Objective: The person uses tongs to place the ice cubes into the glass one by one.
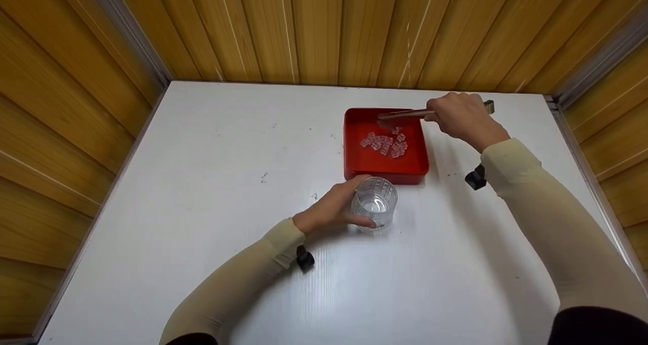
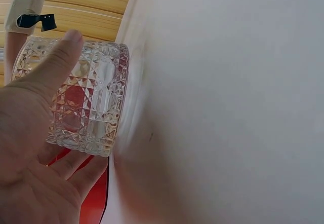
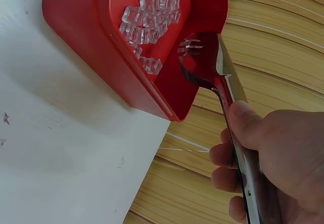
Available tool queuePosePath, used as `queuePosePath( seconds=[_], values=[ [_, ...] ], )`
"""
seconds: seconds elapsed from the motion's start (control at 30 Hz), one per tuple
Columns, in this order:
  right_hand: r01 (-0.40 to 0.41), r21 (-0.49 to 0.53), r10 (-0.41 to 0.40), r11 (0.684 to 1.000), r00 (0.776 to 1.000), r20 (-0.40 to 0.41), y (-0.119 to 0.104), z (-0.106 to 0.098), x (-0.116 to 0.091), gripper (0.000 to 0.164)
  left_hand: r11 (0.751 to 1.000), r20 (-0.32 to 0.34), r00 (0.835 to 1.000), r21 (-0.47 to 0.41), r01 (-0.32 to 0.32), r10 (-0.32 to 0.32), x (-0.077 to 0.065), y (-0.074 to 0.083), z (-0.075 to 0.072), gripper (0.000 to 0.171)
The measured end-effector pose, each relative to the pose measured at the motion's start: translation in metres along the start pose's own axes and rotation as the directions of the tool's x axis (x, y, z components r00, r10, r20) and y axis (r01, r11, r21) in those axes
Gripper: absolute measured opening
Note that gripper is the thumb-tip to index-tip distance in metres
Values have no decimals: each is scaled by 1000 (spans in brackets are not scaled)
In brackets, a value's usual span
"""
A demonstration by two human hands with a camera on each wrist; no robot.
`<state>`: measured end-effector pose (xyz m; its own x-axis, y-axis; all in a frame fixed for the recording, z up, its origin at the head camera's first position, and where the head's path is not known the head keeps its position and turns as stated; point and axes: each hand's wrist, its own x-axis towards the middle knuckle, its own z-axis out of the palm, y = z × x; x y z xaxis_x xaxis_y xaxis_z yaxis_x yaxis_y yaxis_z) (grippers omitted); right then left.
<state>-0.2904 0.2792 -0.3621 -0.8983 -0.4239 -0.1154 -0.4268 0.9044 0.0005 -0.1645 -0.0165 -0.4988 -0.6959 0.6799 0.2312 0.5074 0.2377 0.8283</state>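
Note:
My left hand (image 1: 330, 209) holds a clear cut-glass tumbler (image 1: 375, 199) standing upright on the white table. In the left wrist view, the thumb lies along one side of the patterned glass (image 2: 83, 100) and the fingers reach round the other. My right hand (image 1: 461, 118) grips metal tongs (image 1: 411, 113). In the right wrist view, the pronged end of the tongs (image 3: 228, 89) dips inside a red square tray (image 3: 91, 46), apart from the main cluster of clear ice-like cubes (image 3: 147, 21). Nothing visible sits between the tips.
The red tray (image 1: 387, 178) stands just behind the tumbler on the white table (image 1: 243, 132). Wood-patterned panels (image 1: 314, 31) rise along the back and both sides. Small dark marks dot the tabletop. A black device (image 1: 476, 177) is strapped at each wrist.

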Motion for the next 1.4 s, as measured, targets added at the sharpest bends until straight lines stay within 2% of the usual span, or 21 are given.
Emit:
queuePosePath(
  seconds=[0.27,0.6,0.8,0.97,1.4],
  values=[
    [-3,15,4,1000,998,-56,6,-1,-15,22,1000,4,1000,20,7,-7,1,-1,0,92],
    [28,91,-20,995,996,-88,4,-11,-36,20,1000,3,1000,5,26,-26,1,-2,-1,90],
    [96,76,-80,992,977,-196,-2,-13,-52,16,999,3,999,-6,42,-42,0,-3,-1,91],
    [143,64,-123,988,960,-251,-8,-14,-62,14,999,-7,999,-16,49,-49,-1,-5,-4,93],
    [217,82,-186,973,941,-282,-23,-13,-85,16,998,-10,998,3,55,-55,-6,-6,-7,92]
  ],
)
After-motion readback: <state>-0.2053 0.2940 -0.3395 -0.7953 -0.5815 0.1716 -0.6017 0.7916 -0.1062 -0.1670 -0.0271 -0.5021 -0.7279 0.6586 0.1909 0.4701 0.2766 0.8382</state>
